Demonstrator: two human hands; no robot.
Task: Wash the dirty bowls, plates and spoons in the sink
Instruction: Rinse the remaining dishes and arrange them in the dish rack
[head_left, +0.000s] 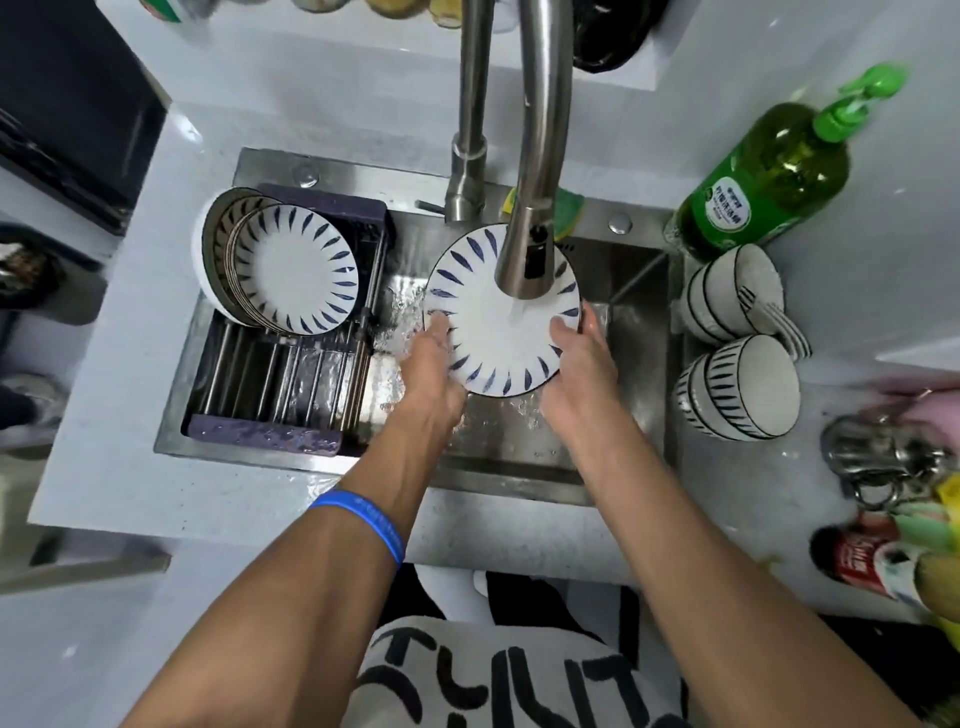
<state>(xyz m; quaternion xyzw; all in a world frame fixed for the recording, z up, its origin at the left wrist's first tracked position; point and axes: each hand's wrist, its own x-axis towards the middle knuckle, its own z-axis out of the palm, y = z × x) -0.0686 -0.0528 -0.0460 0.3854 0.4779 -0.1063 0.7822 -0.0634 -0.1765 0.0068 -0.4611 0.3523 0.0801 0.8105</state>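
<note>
Plate (498, 332) between both hands, under faucet (530, 208)

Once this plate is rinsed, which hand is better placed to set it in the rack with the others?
Probably the left hand. It grips the plate on the edge facing the drying rack, where rinsed plates already lean. The right hand holds the far edge and would have to cross over.

White counter (130, 441) with green soap bottle (769, 176), stacked bowls (737, 384), red can (857, 561) beside steel sink (639, 291).
</note>
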